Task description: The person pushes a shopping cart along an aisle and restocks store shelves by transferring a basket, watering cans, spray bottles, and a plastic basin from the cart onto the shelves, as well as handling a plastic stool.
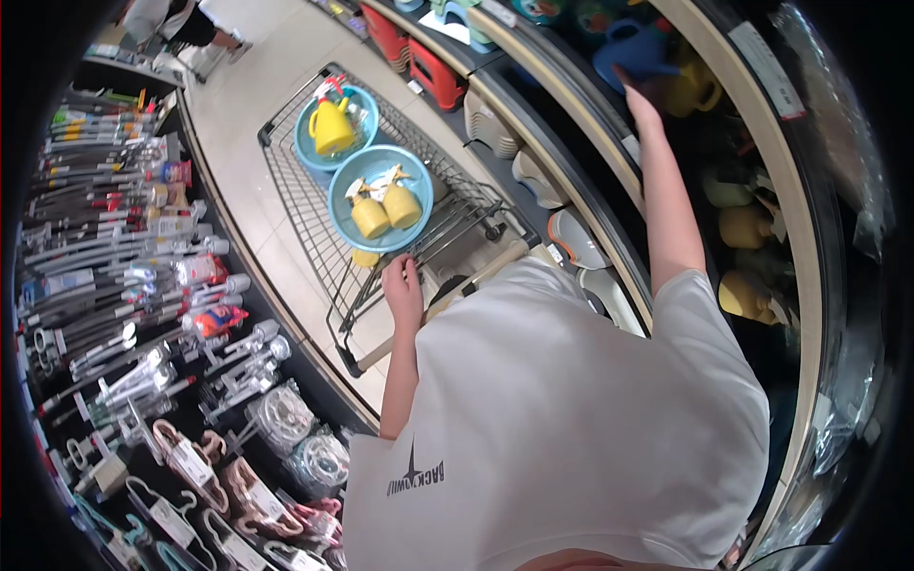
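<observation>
My left hand (403, 283) hangs over the near end of the shopping cart (286, 181), fingers loosely bent, with nothing visible in it. Just beyond is a blue basin (335, 221) holding two yellow spray bottles (371, 217). A second blue basin (303, 143) farther along the cart carries a yellow watering can (332, 128) and a red-topped item. On the right, my right hand (640, 100) reaches into a dark shelf, fingers extended at a blue watering can (633, 55); whether they touch it is unclear. A yellow watering can (693, 90) stands beside it.
Hangers (190, 466) and hanging rods (114, 238) fill the left rack. Red stools (436, 76) and stacked pots (490, 124) line the right shelves. More yellow items (745, 295) sit lower right. Another person (195, 27) stands up the aisle.
</observation>
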A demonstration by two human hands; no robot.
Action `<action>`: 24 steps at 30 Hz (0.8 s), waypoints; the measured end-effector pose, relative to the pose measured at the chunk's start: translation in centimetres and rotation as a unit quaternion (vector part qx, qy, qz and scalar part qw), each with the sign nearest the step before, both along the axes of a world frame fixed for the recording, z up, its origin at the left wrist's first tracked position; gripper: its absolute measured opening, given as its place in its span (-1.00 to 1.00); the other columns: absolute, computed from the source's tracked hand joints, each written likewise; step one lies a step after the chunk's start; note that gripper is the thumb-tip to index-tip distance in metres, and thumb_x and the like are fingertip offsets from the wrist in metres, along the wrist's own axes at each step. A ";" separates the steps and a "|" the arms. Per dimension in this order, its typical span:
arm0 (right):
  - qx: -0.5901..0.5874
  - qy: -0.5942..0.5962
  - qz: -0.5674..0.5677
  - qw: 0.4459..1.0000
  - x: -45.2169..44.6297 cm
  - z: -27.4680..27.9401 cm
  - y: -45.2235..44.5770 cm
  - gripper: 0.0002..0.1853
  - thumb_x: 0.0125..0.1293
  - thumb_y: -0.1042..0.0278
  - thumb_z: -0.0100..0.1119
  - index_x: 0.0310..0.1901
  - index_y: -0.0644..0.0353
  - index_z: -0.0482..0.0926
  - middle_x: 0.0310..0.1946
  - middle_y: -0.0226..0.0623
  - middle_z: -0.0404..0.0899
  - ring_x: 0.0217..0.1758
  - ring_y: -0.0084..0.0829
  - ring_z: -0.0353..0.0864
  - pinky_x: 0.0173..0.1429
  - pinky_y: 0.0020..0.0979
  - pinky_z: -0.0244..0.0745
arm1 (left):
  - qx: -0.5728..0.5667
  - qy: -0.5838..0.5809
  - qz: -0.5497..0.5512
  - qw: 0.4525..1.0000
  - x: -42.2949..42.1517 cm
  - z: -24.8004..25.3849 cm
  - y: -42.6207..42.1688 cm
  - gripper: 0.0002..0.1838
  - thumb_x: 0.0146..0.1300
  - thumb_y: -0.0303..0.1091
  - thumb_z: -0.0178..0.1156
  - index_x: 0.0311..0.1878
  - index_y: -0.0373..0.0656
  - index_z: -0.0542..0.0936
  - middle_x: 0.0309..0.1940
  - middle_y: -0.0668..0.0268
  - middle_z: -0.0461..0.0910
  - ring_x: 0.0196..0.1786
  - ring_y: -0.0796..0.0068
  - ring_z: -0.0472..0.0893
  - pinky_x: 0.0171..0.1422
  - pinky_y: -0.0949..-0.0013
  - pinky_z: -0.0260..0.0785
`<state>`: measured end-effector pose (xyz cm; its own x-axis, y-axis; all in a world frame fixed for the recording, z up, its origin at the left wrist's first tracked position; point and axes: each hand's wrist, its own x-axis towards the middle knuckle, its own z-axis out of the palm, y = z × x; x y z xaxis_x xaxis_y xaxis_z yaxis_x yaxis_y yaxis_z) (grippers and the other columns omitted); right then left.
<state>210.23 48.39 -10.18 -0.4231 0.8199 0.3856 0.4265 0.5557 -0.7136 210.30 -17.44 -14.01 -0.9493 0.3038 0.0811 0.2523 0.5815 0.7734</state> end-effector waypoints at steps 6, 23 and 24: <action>-0.155 0.018 -0.031 0.987 4.5 5.9 -8.9 -0.17 0.23 0.04 0.61 0.41 0.36 0.48 0.40 0.05 0.57 0.49 -0.10 0.53 0.52 -0.13 0.38 | 0.001 0.002 -0.010 1.000 0.4 -0.6 -0.4 -0.81 0.60 -0.36 0.15 0.04 -0.25 0.67 -0.07 0.10 0.69 0.07 0.10 0.62 0.23 0.15 0.43; -0.021 -0.063 0.397 0.916 12.4 2.6 -34.9 -0.67 0.28 0.62 0.21 0.08 0.25 0.62 0.12 -0.09 0.59 0.28 -0.04 0.53 0.38 -0.16 0.47 | -0.173 -0.114 0.015 0.978 -16.2 -14.0 1.4 -0.16 0.24 0.10 0.47 0.34 -0.42 0.49 0.09 -0.28 0.65 0.23 -0.23 0.63 0.38 -0.04 0.47; -0.048 -0.065 0.414 0.907 12.9 2.6 -35.8 -0.73 0.34 0.59 0.21 0.06 0.22 0.62 0.11 -0.15 0.59 0.28 -0.05 0.53 0.36 -0.17 0.48 | -0.198 -0.154 0.023 0.968 -16.8 -14.1 2.2 0.02 0.13 0.26 0.51 0.40 -0.42 0.43 0.16 -0.36 0.62 0.32 -0.25 0.60 0.45 -0.04 0.45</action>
